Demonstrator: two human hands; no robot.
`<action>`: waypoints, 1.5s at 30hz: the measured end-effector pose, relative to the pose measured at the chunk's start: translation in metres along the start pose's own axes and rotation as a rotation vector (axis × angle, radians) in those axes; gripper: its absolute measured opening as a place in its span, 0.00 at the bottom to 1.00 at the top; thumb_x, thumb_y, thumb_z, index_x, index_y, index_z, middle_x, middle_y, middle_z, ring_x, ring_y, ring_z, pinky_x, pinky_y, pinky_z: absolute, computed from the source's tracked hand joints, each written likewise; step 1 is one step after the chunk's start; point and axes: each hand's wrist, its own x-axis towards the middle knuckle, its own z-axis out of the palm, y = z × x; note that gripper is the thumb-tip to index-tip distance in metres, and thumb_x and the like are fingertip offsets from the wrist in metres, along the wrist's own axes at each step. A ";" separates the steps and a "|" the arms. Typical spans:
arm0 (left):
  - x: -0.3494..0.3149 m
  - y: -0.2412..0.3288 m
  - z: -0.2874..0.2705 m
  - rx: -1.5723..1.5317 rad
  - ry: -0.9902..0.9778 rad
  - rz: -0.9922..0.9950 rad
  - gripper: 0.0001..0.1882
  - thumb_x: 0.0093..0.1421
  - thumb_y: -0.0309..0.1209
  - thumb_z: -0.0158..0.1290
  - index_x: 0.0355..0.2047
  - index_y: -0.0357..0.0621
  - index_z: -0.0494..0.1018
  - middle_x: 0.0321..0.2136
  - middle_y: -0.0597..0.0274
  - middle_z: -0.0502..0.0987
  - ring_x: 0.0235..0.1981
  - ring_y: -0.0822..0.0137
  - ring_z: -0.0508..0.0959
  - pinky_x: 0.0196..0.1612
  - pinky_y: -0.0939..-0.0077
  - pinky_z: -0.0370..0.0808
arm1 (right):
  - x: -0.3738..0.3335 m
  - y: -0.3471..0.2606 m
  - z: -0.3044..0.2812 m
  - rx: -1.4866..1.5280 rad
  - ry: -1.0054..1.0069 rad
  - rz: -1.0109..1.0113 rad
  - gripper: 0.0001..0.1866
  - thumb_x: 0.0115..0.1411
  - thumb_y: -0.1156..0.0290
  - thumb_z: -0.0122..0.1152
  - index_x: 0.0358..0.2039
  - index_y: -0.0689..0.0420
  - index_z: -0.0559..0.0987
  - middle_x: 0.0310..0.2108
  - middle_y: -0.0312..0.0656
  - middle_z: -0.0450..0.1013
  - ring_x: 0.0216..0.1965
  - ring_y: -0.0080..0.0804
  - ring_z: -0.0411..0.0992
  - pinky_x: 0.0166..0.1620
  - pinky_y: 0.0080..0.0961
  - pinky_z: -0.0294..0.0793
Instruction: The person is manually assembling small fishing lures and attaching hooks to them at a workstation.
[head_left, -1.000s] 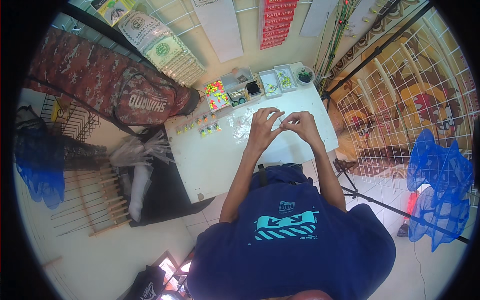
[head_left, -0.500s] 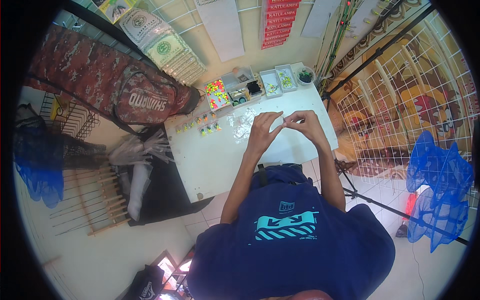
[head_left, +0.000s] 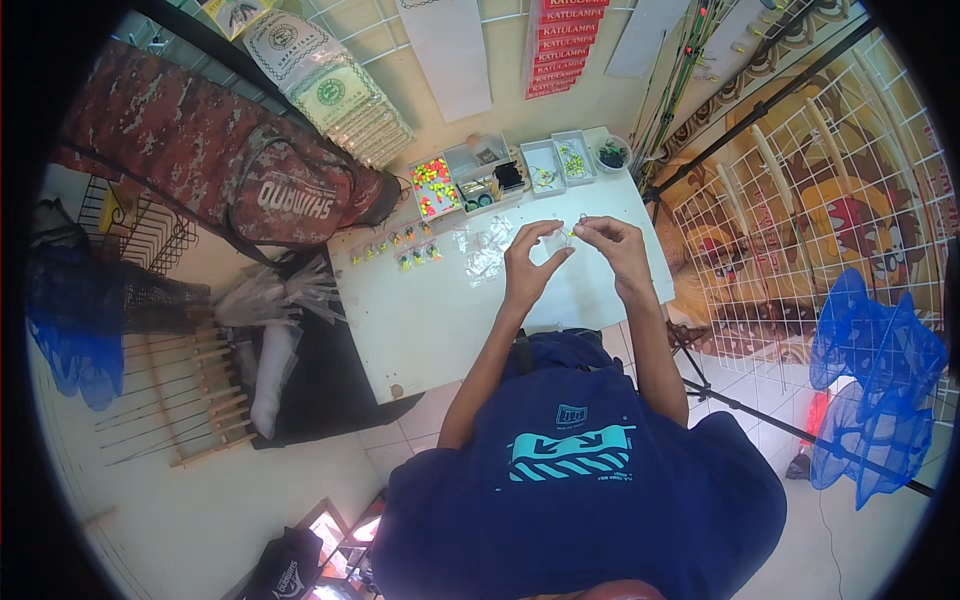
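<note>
A small thin piece [head_left: 571,234] sat at ten o'clock from the right hand [head_left: 620,254], apparently pinched by its fingertips; the left hand [head_left: 527,265] held thumb and forefinger apart. Good handling called for a light, steady pinch above the bench [head_left: 440,335]. The piece's shape and ends were indistinct.

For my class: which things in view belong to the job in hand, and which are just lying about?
Likely in the job:
small item between left hand and right hand
bright pieces
clear plastic
white table

Apparently just nearby:
camouflage bag
blue nets
red packets
</note>
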 end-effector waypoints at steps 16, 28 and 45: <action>-0.005 0.018 0.008 0.279 0.169 0.106 0.20 0.49 0.27 0.64 0.44 0.45 0.77 0.44 0.59 0.76 0.48 0.59 0.75 0.51 0.66 0.69 | -0.007 0.001 0.019 0.084 0.127 0.126 0.12 0.50 0.68 0.72 0.33 0.61 0.83 0.32 0.38 0.78 0.35 0.22 0.71 0.41 0.16 0.65; -0.006 0.018 0.013 0.492 0.317 0.254 0.19 0.50 0.26 0.62 0.44 0.47 0.78 0.44 0.64 0.76 0.45 0.61 0.73 0.50 0.64 0.66 | -0.008 0.005 0.029 0.191 0.149 0.349 0.14 0.48 0.55 0.73 0.32 0.48 0.84 0.28 0.26 0.71 0.35 0.19 0.61 0.40 0.24 0.55; -0.007 0.017 0.013 0.471 0.326 0.244 0.19 0.49 0.26 0.62 0.44 0.47 0.78 0.44 0.65 0.76 0.44 0.62 0.73 0.50 0.65 0.65 | -0.010 -0.003 0.033 0.101 0.179 0.219 0.12 0.50 0.65 0.72 0.33 0.57 0.83 0.31 0.34 0.77 0.38 0.21 0.69 0.46 0.25 0.61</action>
